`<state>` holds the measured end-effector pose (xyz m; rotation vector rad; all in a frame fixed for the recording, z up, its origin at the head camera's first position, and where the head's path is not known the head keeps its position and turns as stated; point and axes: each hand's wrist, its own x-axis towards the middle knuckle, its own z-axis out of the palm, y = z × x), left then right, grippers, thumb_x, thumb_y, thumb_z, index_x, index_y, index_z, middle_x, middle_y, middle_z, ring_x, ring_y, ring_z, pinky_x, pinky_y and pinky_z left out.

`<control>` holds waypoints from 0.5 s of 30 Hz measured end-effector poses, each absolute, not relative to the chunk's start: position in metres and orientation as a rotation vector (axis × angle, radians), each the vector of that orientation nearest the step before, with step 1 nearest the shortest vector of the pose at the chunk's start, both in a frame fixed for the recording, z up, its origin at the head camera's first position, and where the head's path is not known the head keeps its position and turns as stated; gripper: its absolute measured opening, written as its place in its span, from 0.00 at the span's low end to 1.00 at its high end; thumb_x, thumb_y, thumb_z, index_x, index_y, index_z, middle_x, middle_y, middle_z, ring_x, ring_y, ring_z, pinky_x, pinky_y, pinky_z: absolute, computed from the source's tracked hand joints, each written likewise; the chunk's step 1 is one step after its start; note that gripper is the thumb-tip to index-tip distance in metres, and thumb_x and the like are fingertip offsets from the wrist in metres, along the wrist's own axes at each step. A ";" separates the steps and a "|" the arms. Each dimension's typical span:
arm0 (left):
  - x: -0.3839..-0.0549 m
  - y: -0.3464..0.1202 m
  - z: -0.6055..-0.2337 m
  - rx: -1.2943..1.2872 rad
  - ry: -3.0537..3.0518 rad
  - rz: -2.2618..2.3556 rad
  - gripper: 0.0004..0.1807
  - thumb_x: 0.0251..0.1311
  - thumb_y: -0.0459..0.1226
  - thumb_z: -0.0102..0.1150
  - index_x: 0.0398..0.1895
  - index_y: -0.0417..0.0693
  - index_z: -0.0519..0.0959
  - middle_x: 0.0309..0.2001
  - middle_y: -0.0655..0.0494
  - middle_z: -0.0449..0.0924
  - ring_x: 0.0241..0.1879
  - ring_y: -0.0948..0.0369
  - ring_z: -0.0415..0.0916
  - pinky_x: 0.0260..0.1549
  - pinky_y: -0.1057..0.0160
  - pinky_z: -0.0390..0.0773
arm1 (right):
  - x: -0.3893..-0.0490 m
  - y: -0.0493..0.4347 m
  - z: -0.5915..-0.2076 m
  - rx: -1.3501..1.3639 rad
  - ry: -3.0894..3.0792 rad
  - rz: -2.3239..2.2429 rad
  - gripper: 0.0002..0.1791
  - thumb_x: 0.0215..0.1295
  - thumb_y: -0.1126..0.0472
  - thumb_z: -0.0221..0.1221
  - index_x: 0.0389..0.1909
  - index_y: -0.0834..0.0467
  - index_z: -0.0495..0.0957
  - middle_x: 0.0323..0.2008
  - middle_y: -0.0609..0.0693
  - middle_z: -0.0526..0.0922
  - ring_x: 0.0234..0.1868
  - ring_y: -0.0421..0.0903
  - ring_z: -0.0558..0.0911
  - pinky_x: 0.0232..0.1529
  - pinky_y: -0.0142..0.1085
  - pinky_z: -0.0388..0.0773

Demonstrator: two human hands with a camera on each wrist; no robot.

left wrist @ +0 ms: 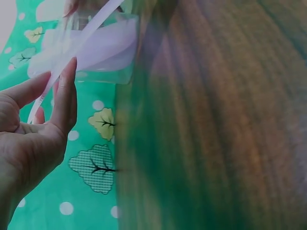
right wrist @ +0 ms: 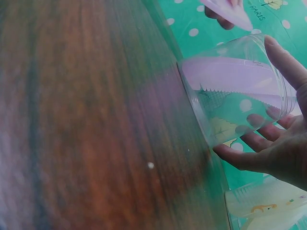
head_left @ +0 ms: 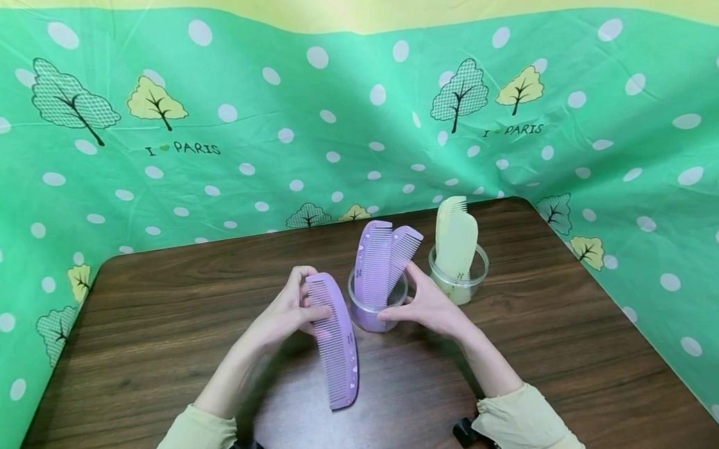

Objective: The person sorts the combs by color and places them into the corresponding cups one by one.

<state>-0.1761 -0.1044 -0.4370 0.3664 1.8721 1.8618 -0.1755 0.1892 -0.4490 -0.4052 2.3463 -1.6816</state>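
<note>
My left hand [head_left: 290,313] pinches a purple comb [head_left: 343,347] between thumb and fingers. The comb is held off to the left of a clear plastic cup [right wrist: 220,120], its teeth facing left in the head view. Two purple combs [head_left: 371,262] lean in that cup, their tops sticking out above the rim. Around the cup's right side curves my right hand [head_left: 431,306], its thumb at the front near the rim. In the left wrist view the held comb [left wrist: 91,31] appears edge-on, partly covering the cup behind it.
Right of my right hand stands a second clear cup [head_left: 486,266] holding pale yellow-green combs [head_left: 458,238]. Both cups are on a dark wooden table [head_left: 172,321]. A green dotted cloth [head_left: 253,131] hangs behind the table and along its sides.
</note>
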 end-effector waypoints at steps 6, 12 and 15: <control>-0.176 -0.108 -0.419 0.398 1.920 1.860 0.31 0.67 0.24 0.56 0.65 0.44 0.49 0.47 0.42 0.78 0.39 0.56 0.84 0.33 0.53 0.88 | -0.175 0.189 -0.449 -0.400 2.362 -1.663 0.51 0.52 0.58 0.78 0.74 0.48 0.60 0.71 0.52 0.68 0.69 0.54 0.70 0.60 0.46 0.80; -0.179 -0.107 -0.402 0.444 1.924 1.889 0.31 0.68 0.23 0.54 0.65 0.45 0.49 0.46 0.42 0.78 0.39 0.56 0.84 0.35 0.50 0.88 | -0.175 0.189 -0.448 -0.395 2.371 -1.659 0.50 0.52 0.58 0.78 0.74 0.48 0.61 0.70 0.52 0.69 0.69 0.53 0.70 0.60 0.47 0.80; -0.181 -0.105 -0.392 0.473 1.935 1.903 0.32 0.68 0.23 0.55 0.66 0.45 0.49 0.47 0.40 0.78 0.40 0.56 0.84 0.36 0.49 0.88 | -0.175 0.188 -0.448 -0.395 2.363 -1.670 0.51 0.51 0.58 0.79 0.74 0.48 0.60 0.71 0.52 0.69 0.70 0.53 0.70 0.62 0.51 0.79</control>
